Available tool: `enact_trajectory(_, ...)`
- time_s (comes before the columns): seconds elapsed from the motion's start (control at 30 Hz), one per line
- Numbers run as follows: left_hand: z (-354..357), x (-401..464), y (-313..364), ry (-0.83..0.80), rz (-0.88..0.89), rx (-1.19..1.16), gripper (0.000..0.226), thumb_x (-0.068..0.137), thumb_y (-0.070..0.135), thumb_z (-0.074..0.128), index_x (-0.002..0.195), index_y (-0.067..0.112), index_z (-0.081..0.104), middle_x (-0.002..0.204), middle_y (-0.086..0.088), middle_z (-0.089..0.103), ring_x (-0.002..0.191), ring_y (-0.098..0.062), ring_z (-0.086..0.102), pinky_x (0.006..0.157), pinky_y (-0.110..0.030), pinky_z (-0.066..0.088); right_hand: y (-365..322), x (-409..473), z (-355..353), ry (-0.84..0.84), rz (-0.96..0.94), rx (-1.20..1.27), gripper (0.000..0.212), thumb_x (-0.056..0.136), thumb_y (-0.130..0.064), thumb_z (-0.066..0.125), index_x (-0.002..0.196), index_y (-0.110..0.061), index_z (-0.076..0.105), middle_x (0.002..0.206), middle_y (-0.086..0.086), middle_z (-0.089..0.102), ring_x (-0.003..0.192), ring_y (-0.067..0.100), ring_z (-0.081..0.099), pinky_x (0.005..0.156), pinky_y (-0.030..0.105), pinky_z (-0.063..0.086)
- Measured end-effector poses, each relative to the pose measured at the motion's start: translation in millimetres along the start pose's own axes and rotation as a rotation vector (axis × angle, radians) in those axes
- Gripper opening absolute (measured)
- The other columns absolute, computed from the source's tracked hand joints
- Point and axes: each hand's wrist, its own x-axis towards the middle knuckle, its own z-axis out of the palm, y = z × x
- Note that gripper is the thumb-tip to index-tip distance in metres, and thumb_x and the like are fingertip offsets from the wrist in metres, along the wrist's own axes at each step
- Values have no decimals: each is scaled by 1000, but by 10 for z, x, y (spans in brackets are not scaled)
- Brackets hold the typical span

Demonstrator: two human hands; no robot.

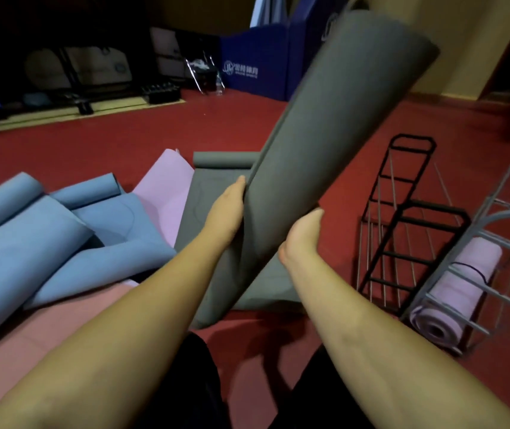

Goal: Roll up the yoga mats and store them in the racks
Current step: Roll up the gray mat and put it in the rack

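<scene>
A rolled grey yoga mat (pixel 318 144) is held up off the floor, tilted from lower left to upper right. My left hand (pixel 226 212) grips its left side and my right hand (pixel 301 239) grips its right side, fingers hidden behind the roll. A black wire rack (pixel 402 218) stands empty at the right. Beside it a grey rack (pixel 495 218) holds a rolled pink mat (pixel 461 286). On the floor lie another grey mat (pixel 213 178), partly rolled at its far end, a pink mat (pixel 167 193) and blue mats (pixel 46 230).
A salmon mat (pixel 40 329) lies flat under my left arm. The floor (pixel 123 144) is red. Blue folded panels (pixel 263 63) stand against the far wall, with a folding chair (pixel 201 72) and dark equipment at the left.
</scene>
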Motion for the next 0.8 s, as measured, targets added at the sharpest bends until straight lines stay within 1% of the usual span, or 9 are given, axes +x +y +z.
enact_trajectory(0.1, -60, -105, -162, -9, -122, -312, 52, 95, 60, 39, 111, 24, 73, 107, 1, 74, 106, -16, 65, 96, -37, 50, 202, 56, -78, 37, -49, -274, 47, 90, -52, 39, 106, -21, 72, 109, -7, 72, 103, 19, 64, 99, 37, 50)
enact_trajectory(0.23, -123, -231, -549, -4, -150, -512, 42, 99, 40, 41, 111, 13, 72, 101, -5, 76, 98, -16, 69, 88, -32, 53, 431, -13, -285, -45, -81, -562, 58, 89, -55, 31, 131, -26, 59, 133, -4, 61, 125, 18, 53, 111, 42, 39)
enact_trajectory(0.33, -144, -299, -863, 35, -210, -582, 36, 101, 25, 38, 99, 10, 71, 86, -2, 75, 89, -16, 66, 68, -21, 53, 594, 24, -510, -109, -121, -705, 51, 97, -46, 27, 133, -24, 57, 136, -7, 57, 127, 14, 50, 113, 37, 35)
enact_trajectory(0.4, -175, -363, -973, 51, -223, -623, 35, 101, 21, 39, 102, 5, 70, 84, -1, 75, 88, -17, 66, 65, -18, 54, 683, 41, -705, -179, -101, -818, 44, 100, -41, 27, 128, -27, 58, 129, -7, 58, 122, 15, 51, 109, 34, 37)
enact_trajectory(0.47, -223, -410, -979, 35, -183, -645, 41, 106, 30, 34, 110, 8, 69, 91, 2, 76, 89, -12, 69, 66, -15, 54, 703, 28, -811, -283, -23, -813, 45, 98, -49, 39, 127, -24, 61, 123, -8, 62, 121, 15, 55, 109, 34, 38)
enact_trajectory(0.53, -248, -468, -935, 7, -127, -663, 49, 108, 40, 24, 106, 18, 68, 91, 7, 77, 86, -4, 71, 64, -13, 53, 703, 53, -775, -309, 58, -599, 65, 84, -69, 49, 129, -25, 63, 126, -6, 67, 124, 16, 57, 111, 40, 39)
enact_trajectory(0.63, -268, -489, -929, 40, -35, -635, 51, 105, 51, 28, 114, 18, 67, 106, 5, 75, 102, -4, 68, 85, -18, 52, 552, 18, -558, -346, -36, -540, 83, 76, -82, 49, 136, -24, 58, 137, -4, 60, 133, 14, 50, 114, 39, 35)
enact_trajectory(0.7, -287, -465, -971, 108, -33, -581, 64, 92, 67, 48, 123, 15, 65, 119, -2, 71, 115, -14, 64, 105, -35, 45, 518, 4, -492, -359, -32, -558, 94, 67, -88, 54, 138, -26, 56, 140, -8, 57, 135, 11, 47, 117, 41, 30)
enact_trajectory(0.8, -257, -441, -1123, 100, -70, -576, 80, 74, 70, 69, 122, 6, 59, 120, -15, 68, 117, -30, 62, 110, -55, 39, 542, -3, -537, -349, 67, -543, 91, 61, -84, 62, 130, -26, 63, 130, -6, 65, 126, 15, 56, 114, 44, 37)
